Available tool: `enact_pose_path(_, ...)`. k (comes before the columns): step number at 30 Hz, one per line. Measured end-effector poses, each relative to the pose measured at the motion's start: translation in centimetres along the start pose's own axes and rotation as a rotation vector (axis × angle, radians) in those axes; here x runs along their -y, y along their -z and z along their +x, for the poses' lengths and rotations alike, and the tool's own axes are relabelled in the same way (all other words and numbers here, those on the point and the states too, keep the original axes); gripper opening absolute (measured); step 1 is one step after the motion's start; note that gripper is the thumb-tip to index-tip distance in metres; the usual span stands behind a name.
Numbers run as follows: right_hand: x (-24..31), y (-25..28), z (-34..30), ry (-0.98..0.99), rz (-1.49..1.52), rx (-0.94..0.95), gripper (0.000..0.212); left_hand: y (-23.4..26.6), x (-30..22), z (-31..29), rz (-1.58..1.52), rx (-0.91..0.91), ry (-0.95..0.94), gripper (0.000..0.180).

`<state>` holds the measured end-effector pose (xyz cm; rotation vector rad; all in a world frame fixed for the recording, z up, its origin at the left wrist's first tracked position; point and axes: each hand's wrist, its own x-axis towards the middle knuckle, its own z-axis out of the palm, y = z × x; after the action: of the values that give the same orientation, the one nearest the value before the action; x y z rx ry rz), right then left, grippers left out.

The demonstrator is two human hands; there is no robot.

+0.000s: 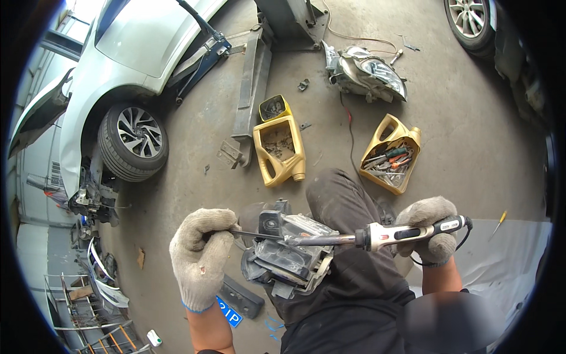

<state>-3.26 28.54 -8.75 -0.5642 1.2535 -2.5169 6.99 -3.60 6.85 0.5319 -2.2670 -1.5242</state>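
Note:
My gloved right hand is closed around the white and black handle of a soldering iron, its metal barrel pointing left. In my gloved left hand, a thin black rod is pinched between thumb and fingers and runs right toward the iron's tip. Both lie over a headlight assembly of clear and black plastic resting on my lap. Whether rod, tip and housing touch, I cannot tell. A dark cord hangs from the iron's rear end.
Ahead on the floor stand a cut-open gold jug with tools, another gold jug with small hardware and a second headlight. A white car with its wheel stands left, beside a lift arm. A yellow-handled screwdriver lies right.

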Motion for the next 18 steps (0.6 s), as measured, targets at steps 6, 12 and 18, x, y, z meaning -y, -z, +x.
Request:
enact_pose_path(6, 0.2, 1.5, 0.7, 0.051, -0.080, -0.040, 0.048, 2.7, -2.0, 1.8, 0.210, 0.166, -0.419, 0.026)
enact_pose_path(12, 2.9, 7.6, 4.2, 0.213, -0.023, -0.226, 0.036, -4.8, -10.7, 8.3, 1.264, 0.339, -0.768, 0.014)
enact_pose_path(18, 3.1, 4.3, 6.1, 0.103, -0.372, -0.295, 0.052, -6.9, -10.1, 14.8, 1.313, 0.090, -0.882, 0.018)
